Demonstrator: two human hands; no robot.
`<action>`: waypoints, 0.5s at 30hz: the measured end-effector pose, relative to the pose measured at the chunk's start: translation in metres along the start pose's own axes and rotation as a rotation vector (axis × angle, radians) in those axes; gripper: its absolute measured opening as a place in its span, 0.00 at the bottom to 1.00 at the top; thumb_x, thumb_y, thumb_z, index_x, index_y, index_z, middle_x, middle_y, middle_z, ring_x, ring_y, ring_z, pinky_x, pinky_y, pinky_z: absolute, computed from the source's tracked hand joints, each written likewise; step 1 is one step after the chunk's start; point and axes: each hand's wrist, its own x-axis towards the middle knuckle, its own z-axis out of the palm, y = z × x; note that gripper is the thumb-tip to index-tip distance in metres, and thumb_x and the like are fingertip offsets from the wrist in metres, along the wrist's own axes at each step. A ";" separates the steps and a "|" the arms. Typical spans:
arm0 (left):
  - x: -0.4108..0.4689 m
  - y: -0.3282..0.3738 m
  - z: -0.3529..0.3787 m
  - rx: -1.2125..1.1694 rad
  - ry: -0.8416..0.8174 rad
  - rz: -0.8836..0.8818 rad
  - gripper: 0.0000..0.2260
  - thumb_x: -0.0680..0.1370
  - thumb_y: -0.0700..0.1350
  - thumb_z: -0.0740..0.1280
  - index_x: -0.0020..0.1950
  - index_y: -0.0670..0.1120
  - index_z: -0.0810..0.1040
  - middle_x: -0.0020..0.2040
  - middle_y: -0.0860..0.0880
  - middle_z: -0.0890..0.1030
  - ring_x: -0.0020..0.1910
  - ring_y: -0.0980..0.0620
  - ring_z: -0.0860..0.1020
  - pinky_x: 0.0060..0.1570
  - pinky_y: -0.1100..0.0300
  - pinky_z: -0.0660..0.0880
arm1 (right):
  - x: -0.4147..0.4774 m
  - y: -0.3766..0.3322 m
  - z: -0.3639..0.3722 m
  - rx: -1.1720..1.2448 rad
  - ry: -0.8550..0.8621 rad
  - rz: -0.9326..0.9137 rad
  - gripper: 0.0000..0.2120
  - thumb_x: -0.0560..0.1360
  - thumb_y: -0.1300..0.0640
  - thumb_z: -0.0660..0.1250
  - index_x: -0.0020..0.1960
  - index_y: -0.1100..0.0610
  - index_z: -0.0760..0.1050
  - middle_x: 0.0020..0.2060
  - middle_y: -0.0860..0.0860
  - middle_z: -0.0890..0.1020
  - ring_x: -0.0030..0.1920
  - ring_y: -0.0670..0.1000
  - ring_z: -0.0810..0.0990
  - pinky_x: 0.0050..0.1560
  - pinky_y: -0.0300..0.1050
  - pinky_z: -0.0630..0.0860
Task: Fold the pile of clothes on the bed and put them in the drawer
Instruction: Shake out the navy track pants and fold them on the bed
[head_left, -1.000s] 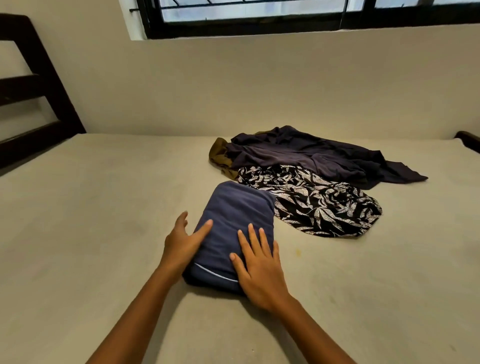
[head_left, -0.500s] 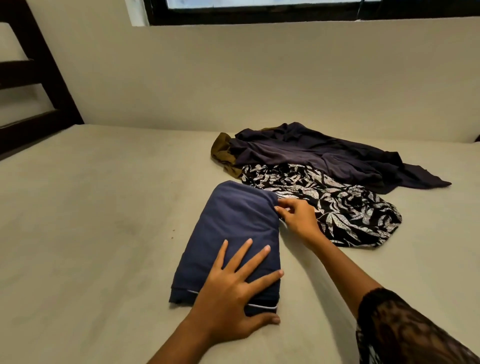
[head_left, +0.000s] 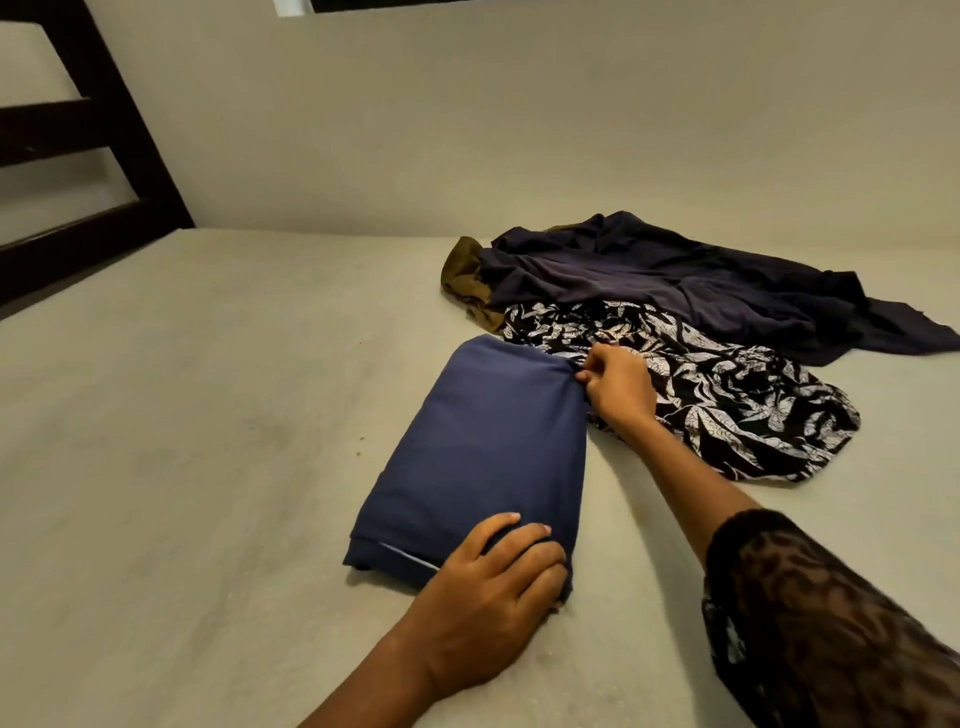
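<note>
Navy-blue folded cloth bundle (head_left: 483, 447): my left fingers (head_left: 496, 527) curl round its near corner, right fingers (head_left: 592, 364) pinch its far corner. I should square edges, then lift level.

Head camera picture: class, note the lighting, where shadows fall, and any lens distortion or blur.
Head view: dim, warm light; soft shadow on the bed between the folded blue cloth and the right arm; headboard leans from wide-angle stretch; the sleeve nearest the lens is blurred.

Beige wall (head_left: 519, 130), dk wood headboard (head_left: 52, 124)
</note>
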 end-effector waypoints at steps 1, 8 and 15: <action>0.000 0.000 0.001 0.017 -0.006 0.007 0.10 0.83 0.48 0.51 0.58 0.48 0.70 0.54 0.52 0.82 0.59 0.53 0.71 0.66 0.55 0.62 | -0.005 0.003 0.004 0.007 0.013 -0.016 0.05 0.76 0.62 0.63 0.43 0.57 0.76 0.45 0.57 0.81 0.44 0.58 0.76 0.39 0.45 0.68; 0.017 0.002 -0.023 -0.244 0.067 -0.145 0.16 0.80 0.57 0.55 0.59 0.47 0.72 0.56 0.48 0.80 0.55 0.52 0.75 0.58 0.58 0.69 | -0.052 -0.031 -0.008 0.090 0.081 -0.318 0.19 0.76 0.61 0.57 0.66 0.60 0.72 0.67 0.57 0.72 0.68 0.58 0.67 0.68 0.49 0.59; 0.022 -0.001 -0.011 0.007 -0.198 -0.771 0.30 0.76 0.65 0.51 0.74 0.53 0.61 0.72 0.43 0.66 0.73 0.36 0.60 0.68 0.38 0.48 | -0.053 -0.034 0.029 -0.381 -0.493 -0.606 0.27 0.77 0.34 0.45 0.74 0.35 0.44 0.76 0.44 0.40 0.74 0.52 0.32 0.66 0.64 0.26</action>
